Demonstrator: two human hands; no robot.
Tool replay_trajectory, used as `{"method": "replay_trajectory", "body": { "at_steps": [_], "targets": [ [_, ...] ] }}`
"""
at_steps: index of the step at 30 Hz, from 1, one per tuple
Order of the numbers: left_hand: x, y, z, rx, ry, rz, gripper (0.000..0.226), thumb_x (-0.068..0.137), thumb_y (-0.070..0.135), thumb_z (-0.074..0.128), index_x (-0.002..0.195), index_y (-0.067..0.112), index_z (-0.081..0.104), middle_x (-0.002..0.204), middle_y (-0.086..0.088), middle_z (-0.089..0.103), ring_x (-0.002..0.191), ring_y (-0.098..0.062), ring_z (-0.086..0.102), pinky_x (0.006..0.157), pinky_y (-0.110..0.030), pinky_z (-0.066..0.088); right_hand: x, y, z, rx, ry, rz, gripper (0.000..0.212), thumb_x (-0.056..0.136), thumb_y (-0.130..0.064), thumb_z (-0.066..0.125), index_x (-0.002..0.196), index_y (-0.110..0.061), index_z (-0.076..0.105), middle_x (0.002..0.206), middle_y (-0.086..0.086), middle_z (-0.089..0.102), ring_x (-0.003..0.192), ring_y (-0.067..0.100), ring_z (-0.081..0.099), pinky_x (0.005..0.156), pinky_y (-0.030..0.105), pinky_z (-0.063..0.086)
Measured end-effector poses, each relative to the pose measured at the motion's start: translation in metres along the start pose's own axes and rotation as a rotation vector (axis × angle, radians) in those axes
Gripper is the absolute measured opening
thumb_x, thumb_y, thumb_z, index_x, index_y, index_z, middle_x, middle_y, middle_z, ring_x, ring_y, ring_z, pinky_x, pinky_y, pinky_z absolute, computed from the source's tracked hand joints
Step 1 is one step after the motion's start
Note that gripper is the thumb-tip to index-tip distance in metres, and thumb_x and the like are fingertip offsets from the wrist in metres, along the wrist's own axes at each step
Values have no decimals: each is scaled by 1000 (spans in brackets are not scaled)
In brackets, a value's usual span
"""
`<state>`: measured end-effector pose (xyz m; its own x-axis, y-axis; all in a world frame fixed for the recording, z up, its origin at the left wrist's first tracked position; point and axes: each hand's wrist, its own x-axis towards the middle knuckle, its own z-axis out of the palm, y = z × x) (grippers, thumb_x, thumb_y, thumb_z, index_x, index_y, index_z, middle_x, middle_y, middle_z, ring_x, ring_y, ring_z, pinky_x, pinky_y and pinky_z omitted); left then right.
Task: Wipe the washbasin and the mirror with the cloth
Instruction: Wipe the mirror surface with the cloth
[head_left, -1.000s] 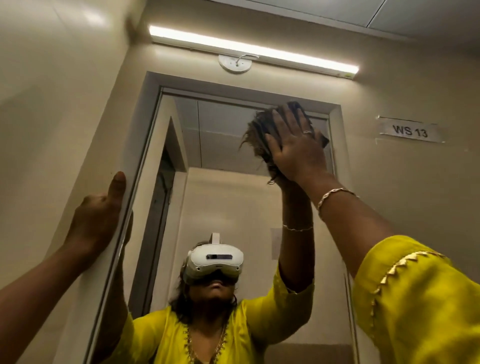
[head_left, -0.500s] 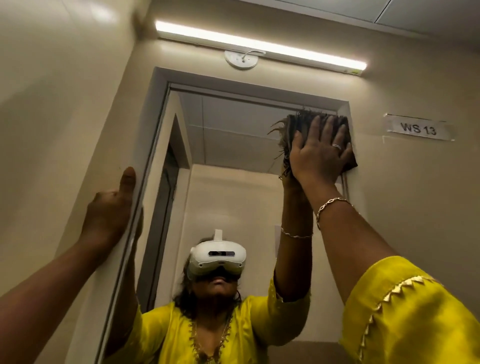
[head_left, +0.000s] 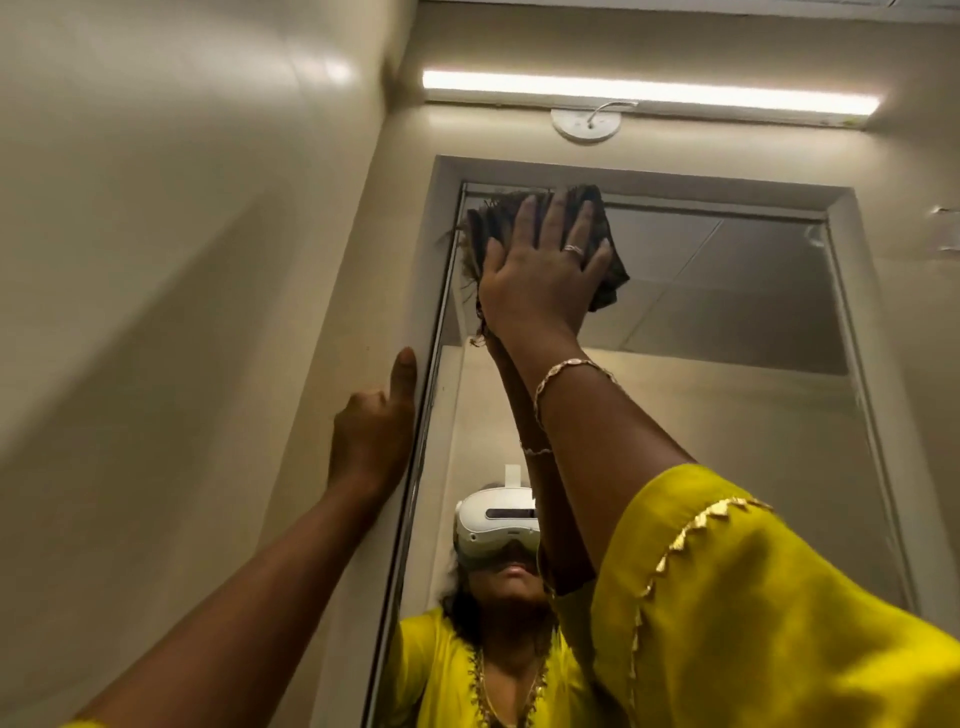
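Tube light (head_left: 649, 96): lit, mounted horizontally high on the rear wall (head_left: 909, 364), just under the ceiling. Round white plate (head_left: 586, 124): fixed directly below the light, with a short wire looping up to the fitting. Side wall (head_left: 156, 260): glossy beige, meets the rear wall at a corner. Small item (head_left: 946, 228) at the right edge: possibly a sign, cut off.

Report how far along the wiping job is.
Done: nothing provable; the mirror shows no telltale marks. In hand: the right hand presses the cloth flat on the mirror's top left corner, the left hand resting on its frame. Left: possibly more mirror, and the washbasin, which is out of view.
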<state>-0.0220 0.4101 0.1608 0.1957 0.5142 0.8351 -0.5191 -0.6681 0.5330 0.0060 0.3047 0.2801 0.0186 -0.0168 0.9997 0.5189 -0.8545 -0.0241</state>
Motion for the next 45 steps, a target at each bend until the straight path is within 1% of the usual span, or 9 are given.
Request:
{"method": "replay_trajectory", "body": {
  "at_steps": [2,4,10,18,22,26,38,42,45],
  "targets": [
    [-1,1,1,1,17,15,62,91,55,25,50,11,38,52,-7,40,48,-20,37,56,-30,32,5,-8,1,-2,-6,-30,56,99,-42,18,148,-18,5,157,11,-3,143,33,-8,113,51,0],
    [-2,1,1,-2,24,29,60,93,52,27,49,12,35,50,-4,36,46,-18,32,53,-28,26,8,-13,2,-2,-18,-75,56,99,-42,18,148,-19,6,157,9,-2,143,32,-8,113,51,0],
    [-1,1,1,6,17,57,59,94,50,26,50,12,35,50,-5,35,46,-18,32,53,-27,25,0,-19,4,10,-29,-226,55,98,-44,19,148,-22,11,157,6,4,144,29,-5,114,49,-1],
    [-3,3,-1,24,10,60,60,94,50,26,53,8,39,53,-9,40,49,-21,38,56,-29,30,-21,8,1,32,-44,-309,53,98,-42,22,147,-24,14,157,4,6,144,25,-3,114,45,-1],
    [-3,3,-2,46,9,30,64,92,54,24,55,6,43,56,-12,45,55,-23,43,60,-32,34,-25,34,-3,49,-17,-288,52,98,-41,25,147,-23,17,157,4,8,145,25,-1,114,44,0],
    [-6,7,-3,90,17,3,66,92,56,23,59,4,46,56,-12,46,54,-22,43,54,-29,31,-26,70,-9,10,-3,-261,53,97,-42,23,147,-24,18,157,4,9,145,25,1,114,44,3],
    [-10,12,-2,121,17,4,70,91,56,22,78,-4,55,57,-11,41,52,-21,38,52,-26,27,-25,190,-37,-86,-5,-97,61,89,-45,13,147,-25,15,157,2,7,145,24,2,114,44,5],
    [-8,10,-2,143,15,1,80,90,57,20,86,-12,60,57,-12,42,52,-23,38,52,-24,26,-25,207,-42,-111,25,-26,61,89,-45,13,147,-25,17,157,3,10,144,25,4,114,45,6],
    [-7,7,-3,109,-13,-10,85,87,62,20,86,-13,59,62,-17,45,59,-26,43,53,-25,27,-33,203,-39,-106,56,56,62,89,-46,13,147,-23,17,157,5,11,144,27,4,114,45,4]
  ]
}}
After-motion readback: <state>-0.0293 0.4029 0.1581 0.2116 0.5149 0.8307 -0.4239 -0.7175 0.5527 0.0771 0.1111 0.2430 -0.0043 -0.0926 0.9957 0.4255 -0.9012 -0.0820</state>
